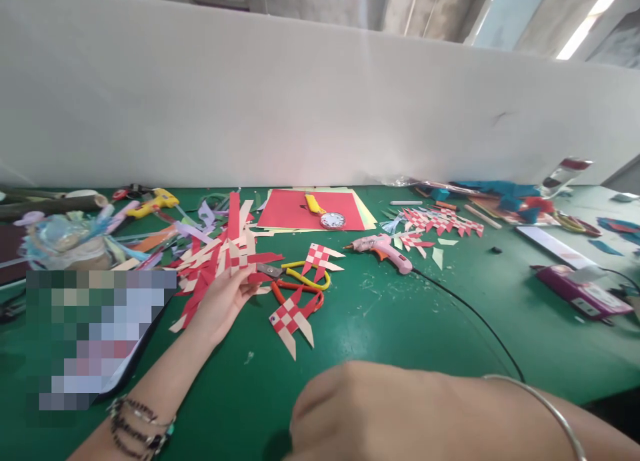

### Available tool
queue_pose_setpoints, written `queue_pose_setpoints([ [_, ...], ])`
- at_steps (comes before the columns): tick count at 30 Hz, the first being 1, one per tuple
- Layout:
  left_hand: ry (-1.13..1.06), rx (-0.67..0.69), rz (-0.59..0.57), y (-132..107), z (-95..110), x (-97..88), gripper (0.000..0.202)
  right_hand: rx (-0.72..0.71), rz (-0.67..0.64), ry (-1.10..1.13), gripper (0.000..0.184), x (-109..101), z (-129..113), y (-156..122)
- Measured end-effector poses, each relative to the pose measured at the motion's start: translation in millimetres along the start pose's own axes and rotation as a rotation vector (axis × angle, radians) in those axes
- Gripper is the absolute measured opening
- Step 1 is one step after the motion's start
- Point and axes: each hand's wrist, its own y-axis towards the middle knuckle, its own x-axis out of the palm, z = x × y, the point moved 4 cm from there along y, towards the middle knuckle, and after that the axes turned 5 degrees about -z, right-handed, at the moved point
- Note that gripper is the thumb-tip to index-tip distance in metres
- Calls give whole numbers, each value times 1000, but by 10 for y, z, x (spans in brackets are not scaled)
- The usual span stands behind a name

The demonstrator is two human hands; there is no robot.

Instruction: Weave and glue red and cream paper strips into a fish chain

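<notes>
My left hand [227, 300] reaches into a heap of red and cream paper strips [200, 264], its fingers closed on a woven paper piece [244, 258] at the near side. Scissors [305, 274] with one yellow and one red handle lie beside these fingertips. Two checkered woven paper fish [290, 318] rest against the handles, the nearer one with a small eye stuck on. Close to the camera, my right hand [360, 411] is curled with its back toward me; whatever it may hold is hidden.
A pink glue gun [385, 248] with a black cable lies right of the scissors. Behind are red paper sheets [285, 208] bearing a yellow cutter [314, 204] and a round dish of eyes [333, 220]. More woven fish [445, 221], a purple box [580, 291] and a yellow glue gun [155, 202] lie around.
</notes>
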Motion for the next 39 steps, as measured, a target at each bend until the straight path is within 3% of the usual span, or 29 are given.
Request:
queue_pose_setpoints([
  [1,5,-1,-1,-5,3,9,9,27,-6,-64,21,103,119,26],
  [5,25,3,-18,-36,20,57,12,456,24,-250,26,353,637,-5],
  [7,27,12,-23,-46,26,67,14,533,68,-274,31,396,786,-22],
  [15,55,28,-36,-68,29,72,18,564,87,-299,38,572,966,93],
  [20,89,40,-58,-77,22,88,22,669,97,-255,32,498,921,17],
  [23,126,39,-64,-74,6,86,22,716,134,-75,28,442,915,-104],
  [27,168,46,-84,-99,-7,107,21,752,229,310,34,400,950,-304],
  [33,211,41,-125,-160,-27,160,17,763,550,696,22,300,1069,-537],
  [36,203,22,-138,-175,-39,170,15,755,615,704,15,247,1074,-594],
  [39,184,15,-137,-182,-40,171,15,724,692,503,15,165,1023,-643],
])
